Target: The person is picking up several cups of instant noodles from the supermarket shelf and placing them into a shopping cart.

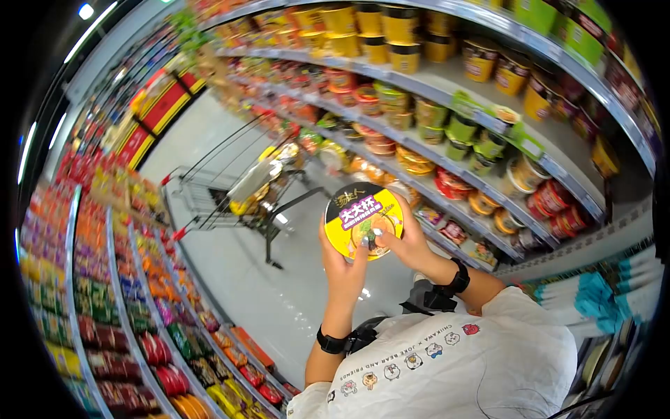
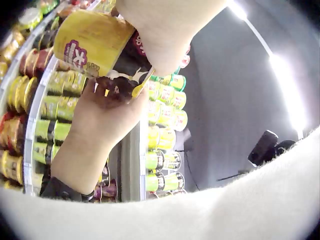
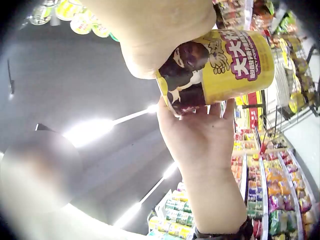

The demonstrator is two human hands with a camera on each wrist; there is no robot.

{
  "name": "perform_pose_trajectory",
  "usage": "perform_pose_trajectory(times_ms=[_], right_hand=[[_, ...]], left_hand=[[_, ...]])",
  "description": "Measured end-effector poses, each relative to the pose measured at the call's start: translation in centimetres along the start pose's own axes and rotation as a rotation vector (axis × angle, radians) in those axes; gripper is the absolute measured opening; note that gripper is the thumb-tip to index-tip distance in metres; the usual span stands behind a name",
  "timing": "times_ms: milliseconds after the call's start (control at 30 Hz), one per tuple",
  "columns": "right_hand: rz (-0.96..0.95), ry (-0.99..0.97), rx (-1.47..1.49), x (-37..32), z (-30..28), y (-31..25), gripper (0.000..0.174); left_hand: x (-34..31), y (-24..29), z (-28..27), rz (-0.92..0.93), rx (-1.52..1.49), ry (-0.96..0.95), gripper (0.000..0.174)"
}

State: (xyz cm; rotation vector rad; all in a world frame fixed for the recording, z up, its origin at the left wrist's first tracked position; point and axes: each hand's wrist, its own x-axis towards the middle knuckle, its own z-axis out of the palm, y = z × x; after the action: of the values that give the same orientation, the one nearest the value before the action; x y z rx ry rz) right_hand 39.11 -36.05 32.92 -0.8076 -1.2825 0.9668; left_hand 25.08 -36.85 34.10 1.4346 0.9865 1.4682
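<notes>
A big instant noodle cup (image 1: 364,222) with a yellow and black lid is held up in front of the chest, lid facing the head camera. My left hand (image 1: 340,269) grips its near left side, thumb on the lid. On the right side my right hand (image 1: 413,246) grips it too, its thumb also laid over the lid. The wrist views show the yellow side wall of the noodle cup (image 3: 240,62) with a dark band near the lid. Fingers of both hands curl round that dark band.
A shopping cart (image 1: 241,188) with goods in it stands ahead in the aisle. Shelves of noodle cups and bowls (image 1: 412,112) rise on the right. Racks of packaged snacks (image 1: 146,307) line the left. Turquoise and white packages (image 1: 604,300) are stacked at the right.
</notes>
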Motion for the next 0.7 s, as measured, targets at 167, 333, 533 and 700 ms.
perform_pose_trajectory(times_ms=[167,333,533,700], right_hand=[[0.154,-0.155,0.061,0.3,7.8,2.2,0.062],[0.185,-0.318,0.061,1.6,12.5,4.8,0.056],[0.259,-0.365,0.179,4.4,14.4,8.3,0.054],[0.340,-0.303,0.218,10.1,11.2,12.6,0.055]], left_hand=[[-2.4,0.3,-7.7,-0.072,0.120,0.154,0.066],[-3.0,-0.2,-11.8,-0.039,0.232,0.304,0.063],[0.0,-2.3,-13.9,-0.074,0.368,0.359,0.065],[7.4,-6.2,-12.1,-0.111,0.335,0.265,0.064]])
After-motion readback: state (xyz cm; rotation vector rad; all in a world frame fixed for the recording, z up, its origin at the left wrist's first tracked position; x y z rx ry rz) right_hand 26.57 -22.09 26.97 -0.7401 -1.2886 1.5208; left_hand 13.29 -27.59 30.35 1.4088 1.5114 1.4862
